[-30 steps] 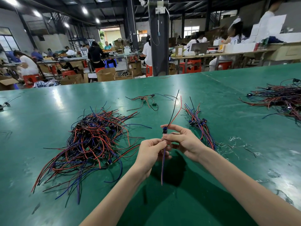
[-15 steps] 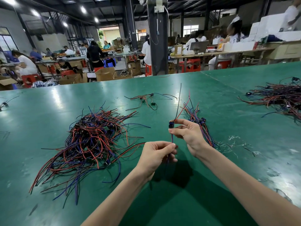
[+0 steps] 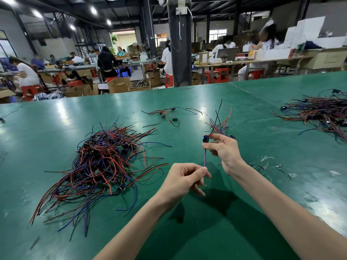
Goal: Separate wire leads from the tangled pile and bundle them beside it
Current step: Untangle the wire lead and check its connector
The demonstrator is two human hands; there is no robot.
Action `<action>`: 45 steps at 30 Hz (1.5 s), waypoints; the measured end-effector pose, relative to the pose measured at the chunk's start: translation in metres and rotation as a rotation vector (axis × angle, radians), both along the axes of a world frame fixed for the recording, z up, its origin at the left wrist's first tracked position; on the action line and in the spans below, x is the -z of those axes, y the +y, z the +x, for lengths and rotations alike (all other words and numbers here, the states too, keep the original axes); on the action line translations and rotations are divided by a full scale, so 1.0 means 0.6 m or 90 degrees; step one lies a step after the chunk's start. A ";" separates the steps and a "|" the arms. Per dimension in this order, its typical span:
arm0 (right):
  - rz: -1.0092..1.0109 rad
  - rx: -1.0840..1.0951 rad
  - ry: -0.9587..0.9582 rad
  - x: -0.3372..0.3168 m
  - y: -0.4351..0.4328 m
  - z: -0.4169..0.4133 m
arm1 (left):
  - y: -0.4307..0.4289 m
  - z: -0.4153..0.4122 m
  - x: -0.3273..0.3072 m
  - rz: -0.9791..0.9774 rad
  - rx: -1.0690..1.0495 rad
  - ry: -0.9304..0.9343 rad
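- Wire lead (image 3: 205, 157): one item, held in the air between both hands, clear of the table (image 3: 262, 194). A dark blue connector (image 3: 205, 138) sits at its upper end. A black and a red strand rise above the connector, and a paired red-and-blue tail runs below it.
- Right hand (image 3: 224, 150): thumb and fingers closed on the lead at the connector. It is raised in front of the bundle.
- Left hand (image 3: 185, 182): thumb and forefinger pinch the bottom tip of the tail, with the other fingers loosely curled.
- Change, hands: a second ago the two hands met just under the connector and the tail hung slack below them. The left hand has since slid down the tail to its end, so the hands are now apart with the tail straight between them.
- Change, position: the right hand has carried the connector up and towards the bundle.
- Tangled pile (image 3: 105, 158): red, blue and black leads to the left, well apart from the held lead, with no strand joining them.
- Bundle (image 3: 213, 123): sorted leads lying right of the pile, partly hidden by the right hand.
- Reading: this lead appears separated and straightened. Laying it onto the bundle looks to be the remaining step, and the pile still holds many leads.
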State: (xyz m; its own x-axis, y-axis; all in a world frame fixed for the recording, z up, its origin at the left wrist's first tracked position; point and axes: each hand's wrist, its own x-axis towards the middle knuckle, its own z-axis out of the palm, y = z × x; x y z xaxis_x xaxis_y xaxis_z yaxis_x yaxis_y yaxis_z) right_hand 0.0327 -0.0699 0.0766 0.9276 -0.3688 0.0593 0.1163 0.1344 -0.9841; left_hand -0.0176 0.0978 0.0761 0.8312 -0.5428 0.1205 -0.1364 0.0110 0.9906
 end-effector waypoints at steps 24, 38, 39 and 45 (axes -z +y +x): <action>0.148 -0.031 0.033 -0.012 0.002 -0.005 | 0.017 0.012 -0.009 0.067 0.152 0.103; 0.102 -0.165 0.050 -0.005 0.061 -0.031 | 0.023 0.040 -0.005 -0.076 -0.148 0.241; 0.101 -0.164 0.049 -0.004 0.061 -0.031 | 0.022 0.041 -0.004 -0.075 -0.148 0.244; 0.044 -0.153 0.042 -0.001 0.062 -0.031 | 0.016 0.036 -0.001 -0.076 -0.136 0.243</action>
State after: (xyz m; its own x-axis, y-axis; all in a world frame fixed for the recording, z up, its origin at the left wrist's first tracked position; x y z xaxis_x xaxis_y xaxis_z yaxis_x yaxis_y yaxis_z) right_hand 0.0139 -0.0327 0.0769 0.9901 -0.1388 -0.0226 0.0082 0.2173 -0.9761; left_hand 0.0043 0.1075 0.0770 0.9199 -0.3558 -0.1647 0.2264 0.1391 0.9640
